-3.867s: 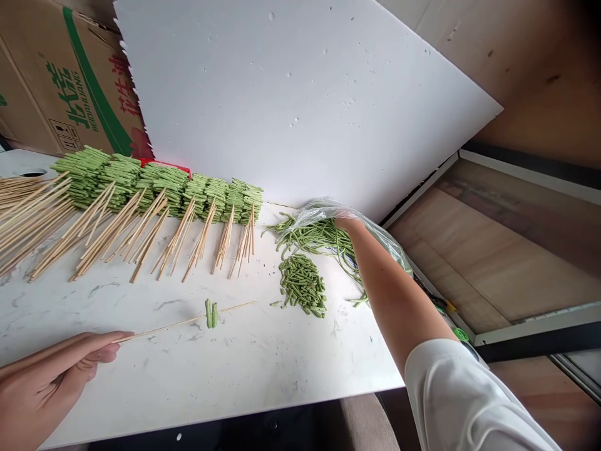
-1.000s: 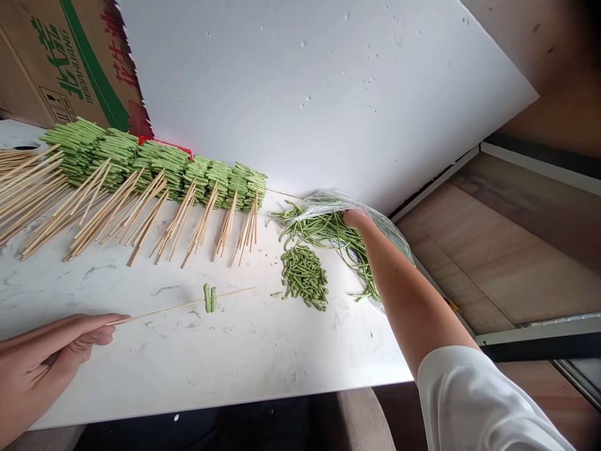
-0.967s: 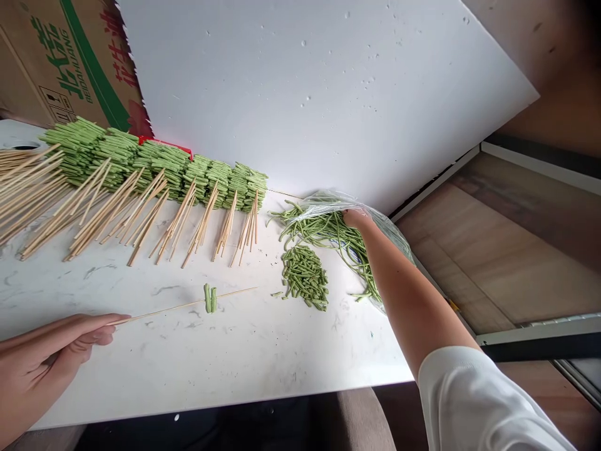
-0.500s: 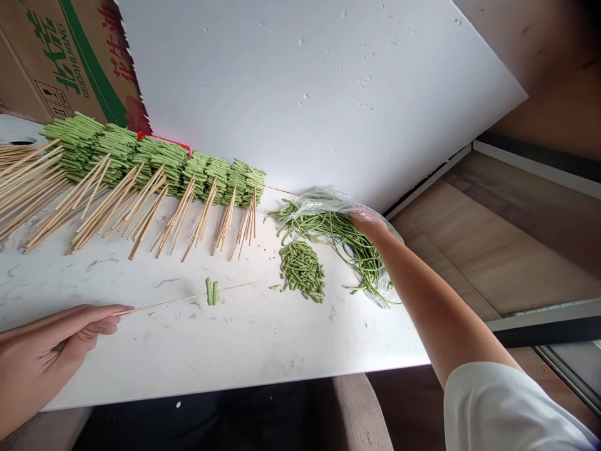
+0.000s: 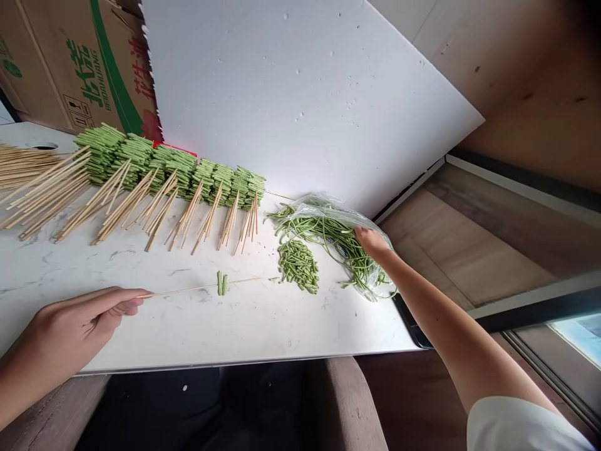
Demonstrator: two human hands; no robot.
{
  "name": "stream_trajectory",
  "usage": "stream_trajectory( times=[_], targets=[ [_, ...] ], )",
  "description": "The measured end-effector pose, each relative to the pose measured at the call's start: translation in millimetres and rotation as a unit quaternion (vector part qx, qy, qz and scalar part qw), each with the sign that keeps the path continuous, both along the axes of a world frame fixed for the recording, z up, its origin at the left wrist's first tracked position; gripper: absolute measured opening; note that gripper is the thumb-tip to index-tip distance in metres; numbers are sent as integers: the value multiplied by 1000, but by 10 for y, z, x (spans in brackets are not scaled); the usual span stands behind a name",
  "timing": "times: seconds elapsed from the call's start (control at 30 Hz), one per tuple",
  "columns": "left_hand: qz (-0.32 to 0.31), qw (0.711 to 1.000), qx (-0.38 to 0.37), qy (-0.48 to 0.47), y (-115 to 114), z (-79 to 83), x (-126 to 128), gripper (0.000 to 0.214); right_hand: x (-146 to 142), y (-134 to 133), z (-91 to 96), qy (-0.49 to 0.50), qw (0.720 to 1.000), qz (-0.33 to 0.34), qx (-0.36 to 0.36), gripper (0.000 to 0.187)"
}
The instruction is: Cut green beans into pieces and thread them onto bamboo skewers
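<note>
Green bean pieces (image 5: 220, 283), two short lengths side by side, sit crosswise on a thin bamboo skewer (image 5: 201, 289) near the middle of the white marble-patterned surface (image 5: 235, 332). The left hand (image 5: 82, 322), at lower left, grasps the skewer's blunt end between its fingers, and the pointed end reaches toward a loose pile of cut green beans (image 5: 298, 266). Just right of that pile, the right hand (image 5: 373, 241) is down on a heap of long green beans (image 5: 338, 247) at the mouth of a clear plastic bag (image 5: 319, 207). The fingers are bent over the beans, but whether they have closed on any cannot be told. A white sleeve (image 5: 516, 426) shows at the lower right edge.

Along the back of the surface runs a row of finished skewers packed with bean pieces (image 5: 178, 166), their bare ends (image 5: 188, 216) pointing toward the person. Behind them, a white board (image 5: 291, 106) leans upward, and a printed cardboard box (image 5: 79, 69) stands at upper left.
</note>
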State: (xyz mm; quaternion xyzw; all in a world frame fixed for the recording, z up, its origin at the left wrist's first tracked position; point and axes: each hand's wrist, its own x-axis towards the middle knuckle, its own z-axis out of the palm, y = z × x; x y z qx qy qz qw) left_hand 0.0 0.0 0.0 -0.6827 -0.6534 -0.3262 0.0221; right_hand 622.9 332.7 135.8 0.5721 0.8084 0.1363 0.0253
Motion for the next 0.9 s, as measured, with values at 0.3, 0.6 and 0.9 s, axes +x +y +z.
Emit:
stream_trajectory(
  times=[0.3,0.6,0.9],
  targets=[
    [-19,1000,0,-23,4,149,62,36,18,-49,358,-7,999,6,49,33],
    [-29,999,28,-6,3,84,33,35,-51,-100,576,82,991,1,105,25],
    [0,1000,1,6,-18,25,-8,34,-149,-145,754,246,955,-46,158,21]
  ],
)
